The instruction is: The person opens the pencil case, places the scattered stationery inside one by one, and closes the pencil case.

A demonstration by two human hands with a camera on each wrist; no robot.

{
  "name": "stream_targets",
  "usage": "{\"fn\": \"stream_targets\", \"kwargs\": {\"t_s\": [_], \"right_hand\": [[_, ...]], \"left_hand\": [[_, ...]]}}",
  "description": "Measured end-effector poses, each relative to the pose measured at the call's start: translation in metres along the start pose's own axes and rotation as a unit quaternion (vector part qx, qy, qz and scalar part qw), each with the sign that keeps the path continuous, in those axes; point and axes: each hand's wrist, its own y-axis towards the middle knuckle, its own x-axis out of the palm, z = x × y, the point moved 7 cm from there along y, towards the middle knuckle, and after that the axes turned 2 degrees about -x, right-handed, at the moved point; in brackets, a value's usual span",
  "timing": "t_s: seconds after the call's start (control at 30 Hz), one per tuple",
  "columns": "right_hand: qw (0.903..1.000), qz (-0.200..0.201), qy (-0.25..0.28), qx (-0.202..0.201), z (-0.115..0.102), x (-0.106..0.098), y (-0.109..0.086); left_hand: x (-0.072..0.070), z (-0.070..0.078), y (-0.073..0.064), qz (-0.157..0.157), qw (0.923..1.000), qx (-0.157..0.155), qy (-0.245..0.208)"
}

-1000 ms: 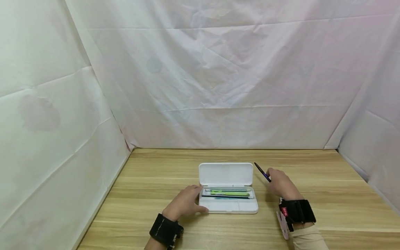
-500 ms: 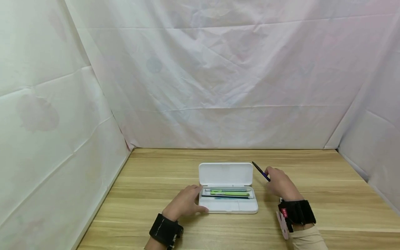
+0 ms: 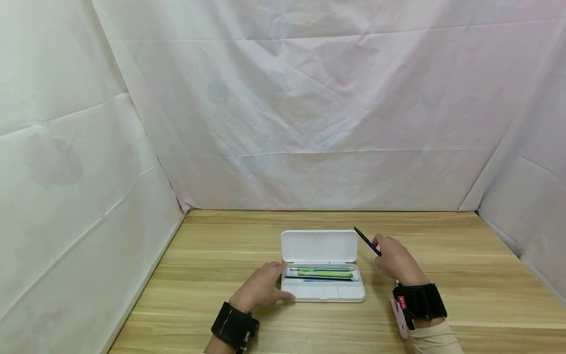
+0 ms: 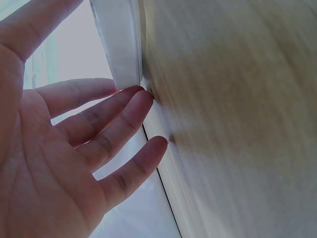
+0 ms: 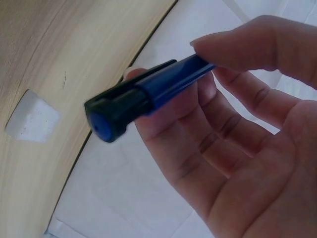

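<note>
A white pencil case (image 3: 318, 292) lies on the table with its lid (image 3: 319, 247) raised at the back. Inside are several slim pencils or pens (image 3: 324, 279) and a green item (image 3: 325, 273) among them. My left hand (image 3: 260, 286) spans the left end of the case, thumb at the front corner and fingers by the back corner. In the left wrist view its fingers (image 4: 121, 119) are spread and only slightly bent, touching the case's edge. To the right of the case, my right hand (image 3: 398, 260) pinches a blue pen with a dark clip (image 5: 173, 82) between thumb and fingers, tilted above the table.
The wood-grain table (image 3: 212, 241) ends at a white cloth backdrop (image 3: 318, 123), with cloth at both sides too. A white piece (image 5: 32, 119) shows on the table in the right wrist view; its kind is unclear. Black straps (image 3: 420, 301) circle both wrists.
My right hand has shifted slightly left and up in the head view, carrying the pen towards the lid's right edge. The left hand and the case have stayed put.
</note>
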Motion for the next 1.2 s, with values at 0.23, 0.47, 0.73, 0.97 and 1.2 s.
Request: {"fn": "stream_targets", "kwargs": {"t_s": [0.23,0.47,0.73,0.97,1.2], "right_hand": [[1.0,0.005,0.0,0.002,-0.003,-0.001,0.0],[0.9999,0.013,0.004,0.002,-0.008,-0.004,0.0],[0.999,0.04,0.011,-0.016,-0.014,-0.007,-0.003],[0.9974,0.065,0.017,-0.024,-0.018,-0.009,-0.005],[0.9957,0.085,0.029,-0.027,-0.021,-0.013,-0.007]], "left_hand": [[0.0,-0.001,0.001,-0.001,1.0,-0.003,0.001],[0.0,-0.001,0.001,0.002,1.0,0.004,0.003],[0.0,0.0,0.0,0.0,1.0,0.003,0.004],[0.0,-0.001,0.0,0.001,1.0,0.001,0.006],[0.0,-0.002,0.0,0.001,1.0,-0.002,0.002]]}}
